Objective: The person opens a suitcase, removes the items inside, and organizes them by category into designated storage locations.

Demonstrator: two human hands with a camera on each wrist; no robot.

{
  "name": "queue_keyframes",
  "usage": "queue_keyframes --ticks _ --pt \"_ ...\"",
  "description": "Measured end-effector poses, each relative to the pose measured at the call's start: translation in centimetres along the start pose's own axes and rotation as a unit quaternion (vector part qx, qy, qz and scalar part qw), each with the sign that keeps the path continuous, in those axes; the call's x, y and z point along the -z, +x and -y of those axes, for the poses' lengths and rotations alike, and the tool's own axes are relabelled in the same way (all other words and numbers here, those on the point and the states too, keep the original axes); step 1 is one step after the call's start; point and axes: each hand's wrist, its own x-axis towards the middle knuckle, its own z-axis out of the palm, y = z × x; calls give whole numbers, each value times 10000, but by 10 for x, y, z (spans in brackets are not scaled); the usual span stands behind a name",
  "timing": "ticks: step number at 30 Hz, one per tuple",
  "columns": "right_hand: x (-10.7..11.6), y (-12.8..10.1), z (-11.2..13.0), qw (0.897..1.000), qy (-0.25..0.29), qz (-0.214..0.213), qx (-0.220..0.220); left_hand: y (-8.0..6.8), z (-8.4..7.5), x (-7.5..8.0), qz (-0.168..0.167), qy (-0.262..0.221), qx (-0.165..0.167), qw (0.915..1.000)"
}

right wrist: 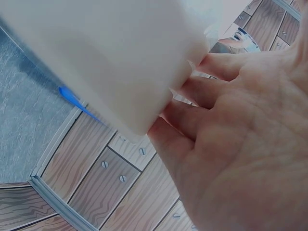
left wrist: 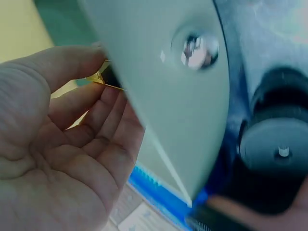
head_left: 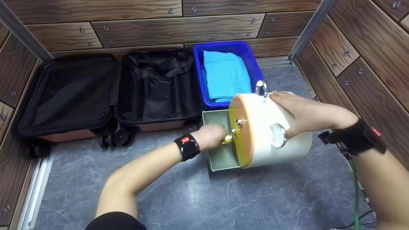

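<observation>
A pale rounded box [head_left: 271,150] stands on the floor with an orange-yellow see-through front panel [head_left: 244,140] and silver knobs. Its light green drawer [head_left: 220,164] is pulled out to the left. My left hand [head_left: 211,135] reaches over this drawer; in the left wrist view its thumb and fingers pinch a small shiny gold thing [left wrist: 98,78] with a thin edge, partly hidden behind the drawer front [left wrist: 159,57]. Spread across the box's top, my right hand [head_left: 300,111] rests near a silver ring [head_left: 280,135], its fingers [right wrist: 185,115] at the box's edge.
An open black suitcase [head_left: 159,92] lies at the left, its wheels [head_left: 119,135] toward me. Behind the box stands a blue basket [head_left: 199,60] holding folded turquoise cloth [head_left: 225,75]. Wood-patterned walls [head_left: 367,67] close in the grey floor, and a green cable [head_left: 356,191] runs below my right wrist.
</observation>
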Motion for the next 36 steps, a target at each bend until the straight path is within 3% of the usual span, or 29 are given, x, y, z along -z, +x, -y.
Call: queue_keyframes --ticks 11,26,31,36 --pt "-1 0 -1 10000 -57 -1 40 14 -3 -20 314 239 426 9983" --pt "2 -2 2 9994 82 213 -269 16 -5 -26 382 143 619 9972" --pt "0 -2 1 9990 76 252 -370 4 -2 -20 -60 -27 291 9996" --pt "0 -2 1 9992 71 206 -337 -24 9 -4 -788 -708 291 9939"
